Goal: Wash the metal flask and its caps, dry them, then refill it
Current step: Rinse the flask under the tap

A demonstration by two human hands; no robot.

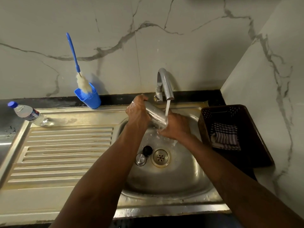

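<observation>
Hands first: left hand (137,111) curls round far end of metal flask (156,115); right hand (174,127) wraps near end, under stream from tap (166,84). Flask hangs tilted above sink (181,175) basin. Advice: turn cylinder under water and grip firmly, since wet smooth steel is likely slippery. Ribbed black cap (147,150) and shiny metal cap (140,159) lie beside drain (160,156). Striped cloth (225,137) lies in dark perforated basket (259,145).

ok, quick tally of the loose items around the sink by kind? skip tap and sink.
metal flask: 1
caps: 2 (black cap, metal cap)
plastic water bottle: 1
bottle brush: 1
blue holder: 1
checked cloth: 1
brown basket: 1
total: 8
</observation>
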